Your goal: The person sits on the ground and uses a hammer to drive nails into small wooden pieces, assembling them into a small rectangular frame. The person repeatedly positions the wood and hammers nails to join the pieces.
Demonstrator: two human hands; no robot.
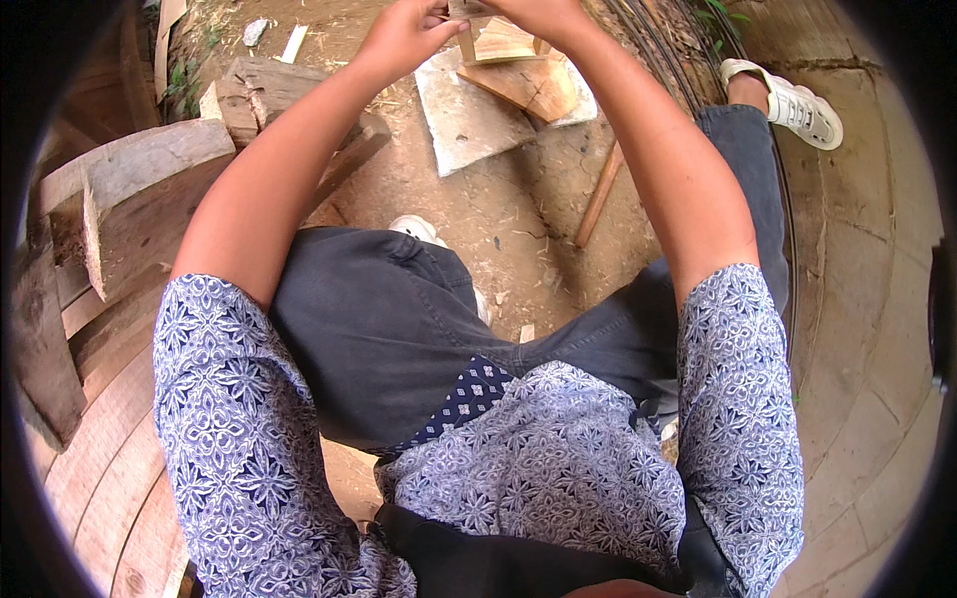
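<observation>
Both arms stretch forward to the top edge of the view. My left hand (411, 35) is closed, its thumb and curled fingers pressed on a small wooden piece (466, 44) that stands upright like a leg. Close beside it, my right hand (538, 12) reaches over the same piece of woodwork; its fingers are cut off by the upper edge. Under the hands is a pale wooden block (505, 42), and below that a flat, angular board (533, 88) with light and brown grain. These rest on a whitish, worn slab (469, 125) on the ground.
A wooden stick (598, 194) lies on the dirt floor (538, 229) between my legs. Stacked timber (140, 164) and a thick beam (264, 95) lie at the left. Dark rods (663, 50) run along the far right, beside a concrete floor (857, 249). Wood shavings are scattered around.
</observation>
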